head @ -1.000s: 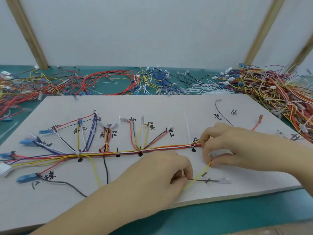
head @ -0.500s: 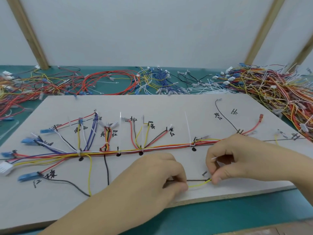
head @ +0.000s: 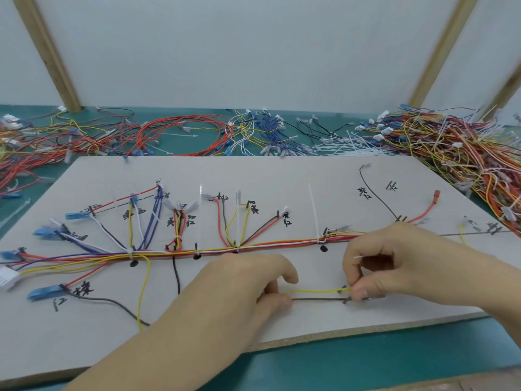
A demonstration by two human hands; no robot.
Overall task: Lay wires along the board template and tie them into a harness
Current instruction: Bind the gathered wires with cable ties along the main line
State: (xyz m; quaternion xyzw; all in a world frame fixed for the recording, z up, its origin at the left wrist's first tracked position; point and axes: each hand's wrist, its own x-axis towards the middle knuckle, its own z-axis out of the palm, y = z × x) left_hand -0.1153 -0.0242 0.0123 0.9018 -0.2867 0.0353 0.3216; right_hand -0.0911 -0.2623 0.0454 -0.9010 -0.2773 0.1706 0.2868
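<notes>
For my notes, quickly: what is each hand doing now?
Left hand: pinches the yellow wire.
Right hand: pinches the same wire's other end.

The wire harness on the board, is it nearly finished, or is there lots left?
Much looks done: the main bundle lies along the board, tied with white cable ties in several spots. In hand now: the left hand and right hand pinch a yellow wire above a black line. Left: tying that wire in; the uncut tie tails probably need trimming.
</notes>
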